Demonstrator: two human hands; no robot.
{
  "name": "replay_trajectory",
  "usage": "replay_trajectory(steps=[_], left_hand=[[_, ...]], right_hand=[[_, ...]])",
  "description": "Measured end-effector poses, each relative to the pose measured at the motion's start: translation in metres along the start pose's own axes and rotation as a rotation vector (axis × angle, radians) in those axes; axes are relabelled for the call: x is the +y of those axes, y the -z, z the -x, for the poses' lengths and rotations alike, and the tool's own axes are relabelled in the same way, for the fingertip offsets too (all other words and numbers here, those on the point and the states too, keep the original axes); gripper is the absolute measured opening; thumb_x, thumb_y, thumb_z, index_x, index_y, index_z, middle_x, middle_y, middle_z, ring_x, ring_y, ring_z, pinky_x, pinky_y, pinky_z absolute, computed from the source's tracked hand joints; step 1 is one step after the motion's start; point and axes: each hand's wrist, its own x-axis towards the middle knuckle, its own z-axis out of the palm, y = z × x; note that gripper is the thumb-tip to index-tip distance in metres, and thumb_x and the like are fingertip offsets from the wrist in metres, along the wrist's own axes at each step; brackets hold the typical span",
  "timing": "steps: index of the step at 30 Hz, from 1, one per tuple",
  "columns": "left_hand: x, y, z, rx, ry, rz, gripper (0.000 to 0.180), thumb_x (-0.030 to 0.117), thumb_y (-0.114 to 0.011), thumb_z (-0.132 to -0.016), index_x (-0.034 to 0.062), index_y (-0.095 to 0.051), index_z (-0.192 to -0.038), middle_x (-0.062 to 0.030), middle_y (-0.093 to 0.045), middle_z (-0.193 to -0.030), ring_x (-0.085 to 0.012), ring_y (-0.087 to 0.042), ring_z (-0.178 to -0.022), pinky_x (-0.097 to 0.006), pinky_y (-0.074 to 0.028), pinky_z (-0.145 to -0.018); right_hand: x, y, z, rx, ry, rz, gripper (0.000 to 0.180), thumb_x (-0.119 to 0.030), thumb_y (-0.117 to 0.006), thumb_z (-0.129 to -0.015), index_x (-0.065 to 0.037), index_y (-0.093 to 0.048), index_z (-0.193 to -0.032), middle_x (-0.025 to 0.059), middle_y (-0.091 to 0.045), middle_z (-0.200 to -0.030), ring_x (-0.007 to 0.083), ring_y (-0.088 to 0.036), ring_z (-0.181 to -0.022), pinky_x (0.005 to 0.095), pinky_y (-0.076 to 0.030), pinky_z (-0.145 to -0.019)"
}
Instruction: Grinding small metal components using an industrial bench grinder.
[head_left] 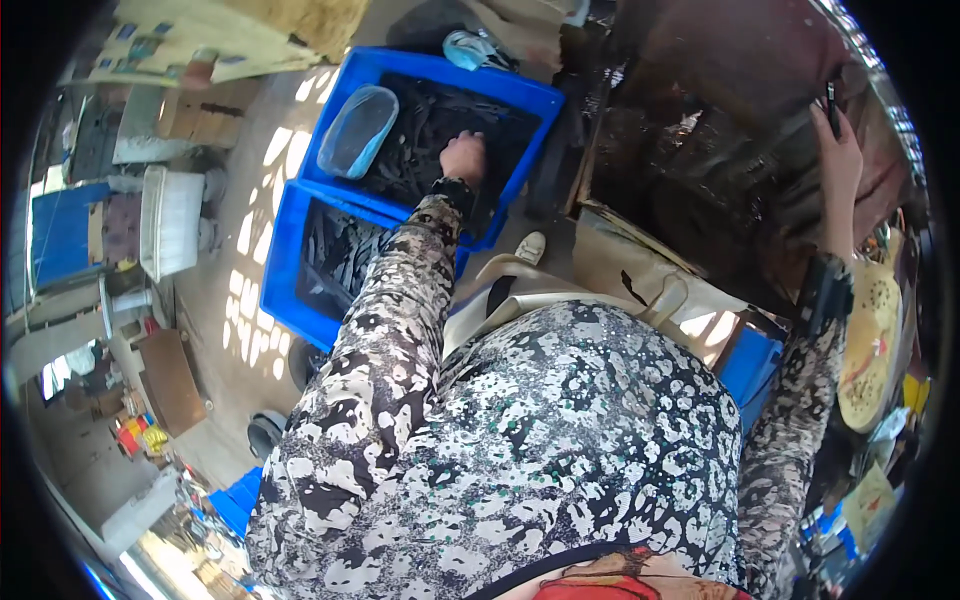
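Observation:
My left hand [463,158] reaches into a blue plastic crate [545,100]. Its fingers curl down among dark, flat strips [415,150], and what they hold, if anything, is hidden. Beside it in the same crate lies a clear plastic tub [360,130]. At the far right, my right hand [838,145] is raised over a dark brown, wet-looking work surface [720,130]. Between its fingers is a slim black object [831,102], too small to name.
A second blue crate [285,270] with more dark strips [340,250] overlaps the first one's near side. A crumpled light-blue piece [475,48] sits at the crate's far edge. Off to the left stands a white bin [172,222]. An oval patterned board [868,350] is at the right.

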Motion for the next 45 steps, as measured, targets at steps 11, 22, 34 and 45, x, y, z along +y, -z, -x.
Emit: replay_trajectory(steps=[11,22,34,45], left_hand=[[-0.062,-0.029,-0.020,0.002,-0.464,-0.221,0.023,0.032,-0.064,-0.078,0.0089,-0.066,-0.073,-0.0132,-0.063,-0.072,-0.0297,-0.062,-0.074,-0.041,-0.050,-0.067],[0.083,0.151,0.011,-0.244,0.129,1.647,0.021,0.014,-0.051,-0.097,0.0062,-0.058,-0.115,0.0047,-0.050,-0.070,-0.0023,-0.033,-0.049,-0.017,-0.022,-0.043],[0.220,0.107,-0.020,-0.018,-0.533,0.777,0.017,0.015,-0.052,-0.096,0.0032,-0.062,-0.104,-0.0057,-0.055,-0.067,-0.0162,-0.053,-0.060,-0.031,-0.042,-0.057],[0.205,0.097,-0.035,0.088,-0.543,0.386,0.022,0.013,-0.049,-0.093,0.0041,-0.059,-0.111,-0.0195,-0.065,-0.087,-0.0379,-0.064,-0.083,-0.046,-0.048,-0.073]], right_hand=[[0.061,-0.005,0.167,-0.382,-0.752,-1.013,0.034,-0.005,-0.061,-0.087,-0.002,-0.056,-0.120,0.0008,-0.056,-0.079,0.0092,-0.050,-0.065,0.0256,-0.039,-0.057],[0.075,-0.042,0.190,-0.197,-0.636,-1.040,0.027,-0.008,-0.051,-0.096,-0.002,-0.056,-0.122,0.0068,-0.065,-0.091,0.0126,-0.061,-0.066,0.0261,-0.051,-0.057],[0.085,-0.103,0.180,-0.126,-0.084,0.045,0.016,-0.010,-0.057,-0.080,-0.001,-0.057,-0.093,0.0194,-0.064,-0.080,0.0386,-0.064,-0.079,0.0462,-0.052,-0.069],[0.053,-0.097,0.168,-0.226,-0.155,0.002,0.015,-0.004,-0.051,-0.078,0.002,-0.054,-0.092,0.0243,-0.062,-0.075,0.0426,-0.064,-0.075,0.0514,-0.051,-0.065]])
